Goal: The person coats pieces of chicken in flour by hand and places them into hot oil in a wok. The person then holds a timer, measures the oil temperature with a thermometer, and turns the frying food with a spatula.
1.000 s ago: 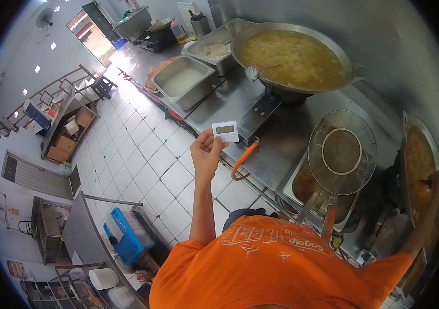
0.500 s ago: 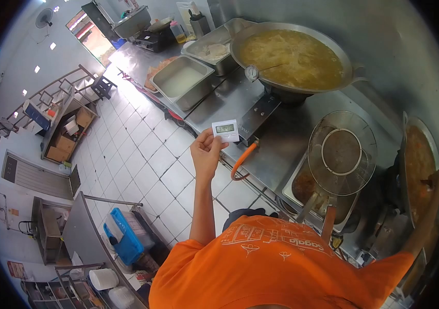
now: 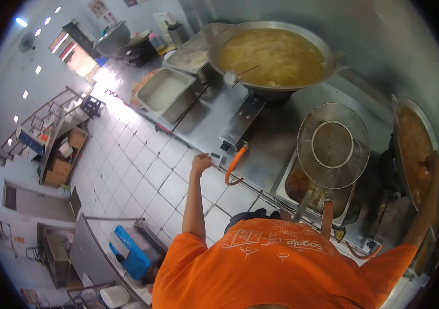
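My left hand is closed on a small white timer, held near the front edge of the steel counter. Beyond it sits a big wok of bubbling yellow oil, with a dial thermometer at its rim. On the right, my right hand is closed round something dark, probably a handle, over a second wok of orange-brown food. Two wire strainers lie one on the other over a steel tray.
A steel pan of whitish liquid and a pan of pale pieces stand left of the oil wok. An orange hose hangs at the counter edge. A blue crate stands at the lower left.
My left hand has moved down and slightly left with the timer, which is now tilted away. The whole view has shifted a little. My right hand stays at the right wok.
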`<act>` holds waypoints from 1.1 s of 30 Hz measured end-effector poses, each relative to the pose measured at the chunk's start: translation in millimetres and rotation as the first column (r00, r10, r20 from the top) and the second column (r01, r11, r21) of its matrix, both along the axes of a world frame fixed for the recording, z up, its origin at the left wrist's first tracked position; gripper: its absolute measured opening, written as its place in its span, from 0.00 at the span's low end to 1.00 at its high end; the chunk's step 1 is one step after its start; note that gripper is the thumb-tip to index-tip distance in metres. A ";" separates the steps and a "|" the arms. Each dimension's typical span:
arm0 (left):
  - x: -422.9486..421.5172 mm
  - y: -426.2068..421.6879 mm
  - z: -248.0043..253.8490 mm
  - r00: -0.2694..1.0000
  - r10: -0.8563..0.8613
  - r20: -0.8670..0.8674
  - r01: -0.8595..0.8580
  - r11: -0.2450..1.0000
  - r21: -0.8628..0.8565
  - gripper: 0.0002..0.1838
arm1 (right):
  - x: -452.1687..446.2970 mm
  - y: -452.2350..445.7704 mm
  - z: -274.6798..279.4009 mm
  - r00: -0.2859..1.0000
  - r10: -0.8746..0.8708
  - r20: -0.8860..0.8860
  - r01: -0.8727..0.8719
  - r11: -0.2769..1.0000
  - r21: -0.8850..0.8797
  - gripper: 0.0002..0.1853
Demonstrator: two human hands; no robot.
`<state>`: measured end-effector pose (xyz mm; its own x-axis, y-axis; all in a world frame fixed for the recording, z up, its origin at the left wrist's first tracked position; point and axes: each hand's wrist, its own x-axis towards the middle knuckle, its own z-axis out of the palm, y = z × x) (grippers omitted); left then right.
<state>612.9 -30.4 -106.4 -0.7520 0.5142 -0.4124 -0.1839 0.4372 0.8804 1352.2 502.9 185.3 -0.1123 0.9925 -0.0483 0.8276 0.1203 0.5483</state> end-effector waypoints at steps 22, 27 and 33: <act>33.8 4.1 -51.8 0.757 0.333 -0.562 -0.380 0.924 0.036 0.25 | 14.8 -35.2 -39.6 0.826 0.132 -0.548 0.150 0.886 0.440 0.09; 52.1 -51.6 -77.9 0.748 0.446 -0.492 -0.529 0.848 -0.034 0.24 | 4.6 -35.0 -27.6 0.823 0.420 -0.383 -0.188 0.837 0.513 0.09; 67.4 -71.6 -97.0 0.713 0.382 -0.587 -0.549 0.826 -0.129 0.23 | -8.0 -68.7 -10.5 0.811 0.511 -0.283 -0.357 0.817 0.452 0.09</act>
<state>680.4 -102.0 -203.4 -0.9984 -0.0335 0.0458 0.0127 0.6554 0.7552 1344.2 434.3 174.8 -0.4677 0.7666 0.4399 0.8824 0.3757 0.2834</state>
